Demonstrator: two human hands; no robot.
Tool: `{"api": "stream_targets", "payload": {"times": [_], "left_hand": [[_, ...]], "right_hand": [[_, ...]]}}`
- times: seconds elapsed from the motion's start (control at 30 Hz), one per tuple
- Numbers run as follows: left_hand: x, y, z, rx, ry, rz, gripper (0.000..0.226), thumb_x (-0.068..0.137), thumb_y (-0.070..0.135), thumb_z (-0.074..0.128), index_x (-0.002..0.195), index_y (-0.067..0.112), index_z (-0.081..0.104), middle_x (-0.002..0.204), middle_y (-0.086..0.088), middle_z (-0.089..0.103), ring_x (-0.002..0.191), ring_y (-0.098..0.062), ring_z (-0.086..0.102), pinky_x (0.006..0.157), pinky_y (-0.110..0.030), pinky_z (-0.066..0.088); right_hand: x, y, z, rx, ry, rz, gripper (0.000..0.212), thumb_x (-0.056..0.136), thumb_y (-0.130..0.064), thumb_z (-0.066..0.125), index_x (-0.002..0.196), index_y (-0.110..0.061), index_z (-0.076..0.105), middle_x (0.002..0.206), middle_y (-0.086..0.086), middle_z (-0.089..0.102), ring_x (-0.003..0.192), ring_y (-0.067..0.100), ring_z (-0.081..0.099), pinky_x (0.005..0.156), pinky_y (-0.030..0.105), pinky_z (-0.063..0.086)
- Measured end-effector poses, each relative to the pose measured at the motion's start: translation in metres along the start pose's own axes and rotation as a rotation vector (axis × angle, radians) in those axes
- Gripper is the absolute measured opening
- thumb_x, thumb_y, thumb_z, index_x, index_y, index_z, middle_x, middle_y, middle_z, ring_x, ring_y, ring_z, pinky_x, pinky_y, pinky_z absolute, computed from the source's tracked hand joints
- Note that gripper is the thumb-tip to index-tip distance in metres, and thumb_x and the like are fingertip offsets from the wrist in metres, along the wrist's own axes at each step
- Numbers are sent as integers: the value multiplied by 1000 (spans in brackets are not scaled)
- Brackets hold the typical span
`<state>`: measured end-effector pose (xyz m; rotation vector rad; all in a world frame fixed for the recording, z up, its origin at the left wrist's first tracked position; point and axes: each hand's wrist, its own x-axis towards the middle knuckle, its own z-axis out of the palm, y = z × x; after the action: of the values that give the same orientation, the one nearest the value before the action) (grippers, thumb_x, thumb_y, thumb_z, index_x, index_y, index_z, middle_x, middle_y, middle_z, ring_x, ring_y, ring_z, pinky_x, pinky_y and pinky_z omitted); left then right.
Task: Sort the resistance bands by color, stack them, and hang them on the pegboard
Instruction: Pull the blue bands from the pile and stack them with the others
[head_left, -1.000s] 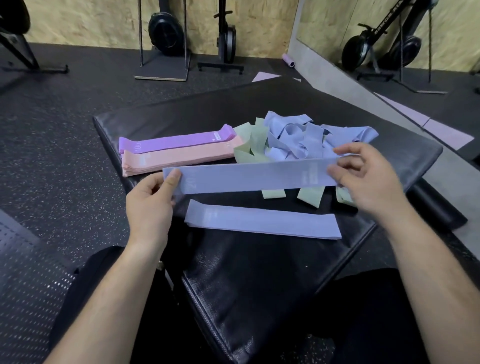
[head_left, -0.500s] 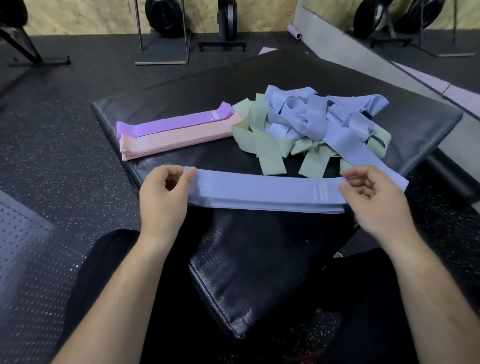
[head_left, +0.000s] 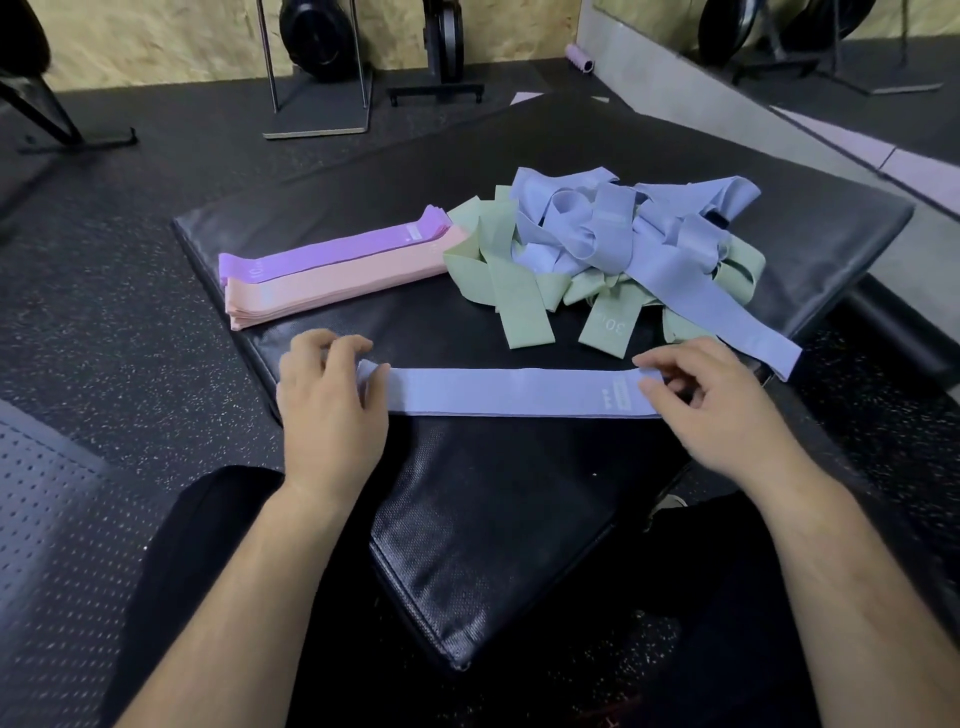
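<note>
Gym room: dark speckled rubber floor (head_left: 104, 312), chipboard wall, weight plates (head_left: 311, 36) on stands at the back. A black pad (head_left: 519, 493) on the floor carries the bands.

Far left on the pad we note a purple band stack (head_left: 322, 254) and, touching its near side, a pink band stack (head_left: 337, 288), both squared up. To the right lies an unsorted heap: green bands (head_left: 498, 291) underneath, tangled blue bands (head_left: 613, 228) on top, one blue tail trailing towards the pad's right edge.

The flat blue band (head_left: 509, 392) lies straight across the near part of the pad, between the two hands.

Left hand (head_left: 327, 410): knuckles up, fingers curled, thumb side against the band's left end, which it holds. Right hand (head_left: 722, 410): palm down, fingers curled, fingertips pinching the right end beside the printed label. Both forearms reach in from the near edge.

Against one second ago: the band was then held up clear of the pad, above a second blue band lying there. It now lies down on that spot and we see one strip only. Both hands have come lower and nearer to us.
</note>
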<state>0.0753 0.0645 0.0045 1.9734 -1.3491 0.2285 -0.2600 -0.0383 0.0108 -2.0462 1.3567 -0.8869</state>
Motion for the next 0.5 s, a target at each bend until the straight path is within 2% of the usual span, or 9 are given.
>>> {"api": "stream_targets", "payload": {"times": [0.03, 0.1, 0.17, 0.23, 0.33, 0.43, 0.5], "left_hand": [[-3, 5, 2, 93, 15, 78, 23, 92, 21, 70, 114, 14, 66, 125, -10, 53, 111, -33, 50, 94, -40, 35], [-8, 22, 9, 131, -12, 207, 22, 93, 22, 65, 113, 15, 68, 129, -8, 56, 118, -32, 49, 94, -41, 34], [-15, 43, 20, 52, -111, 334, 28, 94, 30, 62, 117, 15, 68, 133, -6, 58, 124, -28, 50, 99, -37, 33], [-21, 64, 29, -35, -271, 418, 41, 95, 46, 59, 127, 22, 65, 140, -1, 54, 132, -23, 47, 107, -35, 31], [-21, 80, 40, -74, -446, 461, 52, 93, 63, 51, 138, 38, 57, 147, 6, 50, 139, -16, 42, 114, -33, 26], [-16, 81, 48, -76, -479, 441, 46, 95, 60, 47, 135, 43, 59, 138, 10, 56, 131, -15, 47, 110, -33, 31], [-15, 81, 50, -84, -458, 442, 40, 95, 56, 47, 128, 41, 65, 132, 10, 59, 124, -16, 50, 104, -30, 30]], "right_hand": [[0, 1, -1, 10, 1, 12, 20, 93, -21, 68, 108, -35, 72, 104, -15, 53, 89, 7, 55, 83, 16, 40], [0, 1, -4, 27, -10, 24, 21, 91, -25, 70, 109, -36, 72, 108, -12, 52, 94, 7, 55, 84, 21, 41], [-1, -1, -9, 54, -70, 10, 28, 87, -26, 75, 112, -38, 71, 115, -15, 52, 103, 3, 56, 85, 21, 40], [-4, -2, -15, 98, -168, 0, 39, 80, -23, 82, 113, -39, 71, 127, -20, 53, 117, -4, 51, 90, 17, 38], [-5, 4, -18, 93, -224, -22, 43, 77, -19, 85, 111, -41, 71, 132, -24, 55, 128, -4, 46, 96, 13, 36], [-4, 11, -16, 89, -208, -27, 37, 80, -18, 83, 108, -41, 72, 130, -26, 56, 128, -3, 46, 97, 11, 34], [-4, 13, -16, 68, -214, -20, 33, 82, -21, 82, 109, -39, 73, 131, -26, 55, 129, -4, 43, 106, 15, 32]]}}
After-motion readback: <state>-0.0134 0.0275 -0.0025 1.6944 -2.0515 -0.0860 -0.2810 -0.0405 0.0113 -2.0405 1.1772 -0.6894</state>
